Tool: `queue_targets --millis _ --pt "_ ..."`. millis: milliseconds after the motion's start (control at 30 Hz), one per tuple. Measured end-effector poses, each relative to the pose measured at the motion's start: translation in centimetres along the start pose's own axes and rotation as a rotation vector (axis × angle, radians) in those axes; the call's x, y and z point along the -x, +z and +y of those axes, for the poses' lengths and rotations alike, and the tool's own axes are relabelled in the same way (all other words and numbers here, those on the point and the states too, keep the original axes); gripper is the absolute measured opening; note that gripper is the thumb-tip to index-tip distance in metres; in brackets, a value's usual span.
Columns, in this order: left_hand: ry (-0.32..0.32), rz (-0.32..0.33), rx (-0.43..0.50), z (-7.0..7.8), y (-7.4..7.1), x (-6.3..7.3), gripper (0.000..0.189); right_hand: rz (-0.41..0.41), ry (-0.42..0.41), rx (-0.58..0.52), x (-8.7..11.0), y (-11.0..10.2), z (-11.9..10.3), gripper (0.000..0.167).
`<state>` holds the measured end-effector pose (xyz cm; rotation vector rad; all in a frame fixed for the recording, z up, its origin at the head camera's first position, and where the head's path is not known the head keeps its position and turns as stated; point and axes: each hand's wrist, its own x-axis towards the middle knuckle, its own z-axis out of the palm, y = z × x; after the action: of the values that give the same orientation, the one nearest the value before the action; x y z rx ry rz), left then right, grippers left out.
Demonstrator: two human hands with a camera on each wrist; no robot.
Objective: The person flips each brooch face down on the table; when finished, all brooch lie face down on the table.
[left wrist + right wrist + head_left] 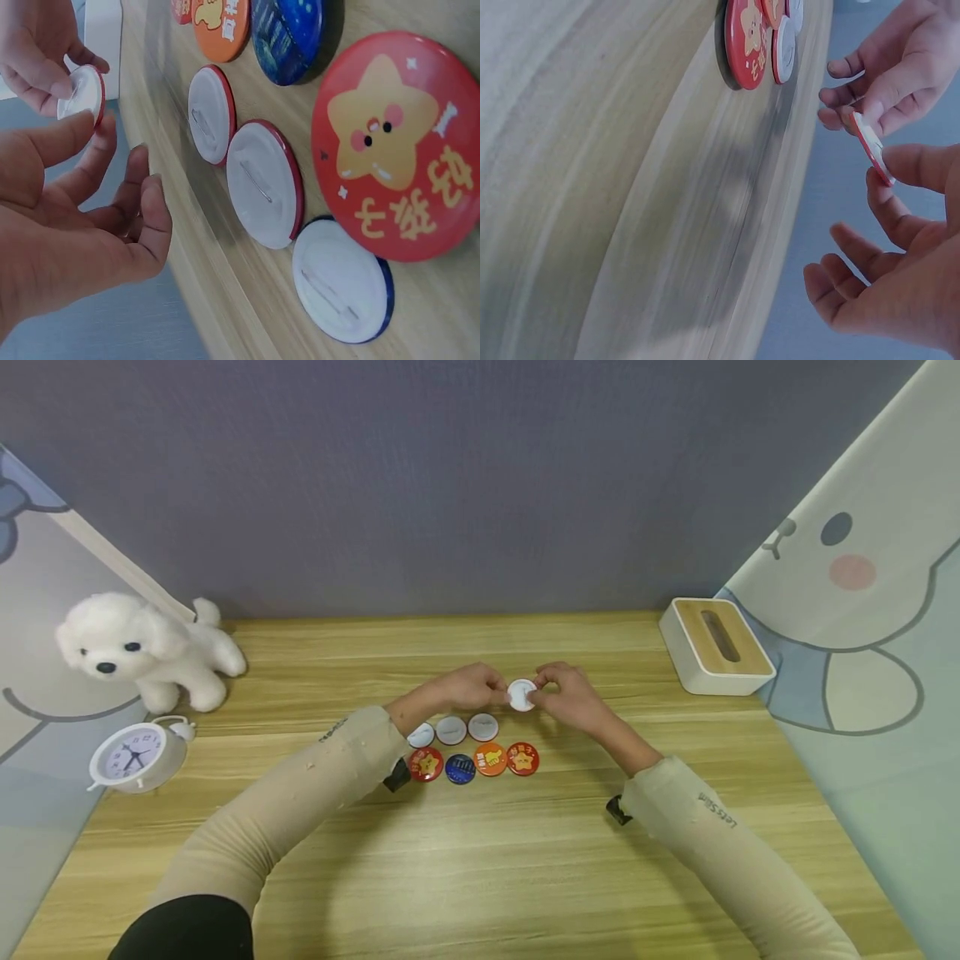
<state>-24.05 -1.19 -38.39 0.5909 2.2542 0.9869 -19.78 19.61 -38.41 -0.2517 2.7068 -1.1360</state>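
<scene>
Both hands pinch one round pin badge (522, 695) between them, held up off the table with its white back and pin showing. The left hand (472, 685) grips its left edge between thumb and forefinger; the right hand (573, 697) grips the opposite edge. A red rim shows on this badge (871, 150) in the right wrist view. Just nearer the body, three badges lie white back up: one with a dark blue rim (343, 279) and two with red rims (264, 184). In front of them is a face-up row: red star badge (427, 764), blue badge (460, 768), orange thumb badge (491, 759), another red star badge (522, 758).
A white plush dog (150, 647) sits at the table's back left, with a white alarm clock (138, 757) before it. A tissue box with a wooden lid (717, 646) stands at the back right. A grey panel (450, 485) rises behind the wooden table (465, 868).
</scene>
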Motion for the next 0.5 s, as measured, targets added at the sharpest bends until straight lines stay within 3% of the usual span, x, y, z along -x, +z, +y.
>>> queue_targets --millis 200,500 --pt "0.018 -0.004 -0.151 0.23 0.34 0.16 0.029 -0.015 -0.04 0.052 -0.22 0.15 0.08 0.014" --pt "0.078 0.08 -0.321 0.92 0.61 0.05 0.018 -0.086 -0.088 0.106 -0.37 0.45 0.12 0.011"
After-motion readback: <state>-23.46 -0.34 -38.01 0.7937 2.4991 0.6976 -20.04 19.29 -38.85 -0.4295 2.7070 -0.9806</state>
